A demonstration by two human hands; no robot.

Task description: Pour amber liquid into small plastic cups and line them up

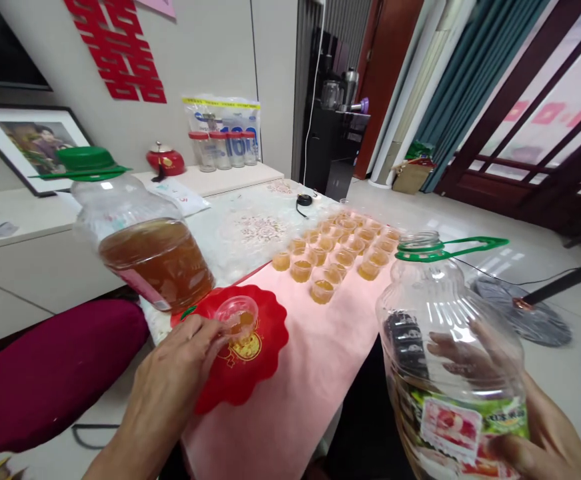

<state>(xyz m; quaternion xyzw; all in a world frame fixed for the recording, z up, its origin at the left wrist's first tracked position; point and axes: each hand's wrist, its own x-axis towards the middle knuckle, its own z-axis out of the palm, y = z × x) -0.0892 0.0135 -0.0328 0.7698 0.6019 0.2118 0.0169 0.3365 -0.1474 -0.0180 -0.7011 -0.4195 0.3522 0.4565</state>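
My left hand (170, 373) pinches the rim of a small clear plastic cup (237, 309) with some amber liquid in it. The cup is over a red scalloped tray (270, 340) with a gold pattern. My right hand (545, 427) is wrapped round a large clear plastic jug (440, 287), uncapped, with a green handle ring at its neck; its lower part is partly hidden by the label. Behind the tray, a second jug (155, 257) with a green cap stands about half full of amber liquid.
Several filled plastic cups (323, 288) stand grouped on the pink table cover (290, 400). A maroon stool seat (60, 373) is at the left. Lidded glass jars (223, 152) and a red pot (165, 161) line the cabinet; a round stand base (525, 313) is on the floor.
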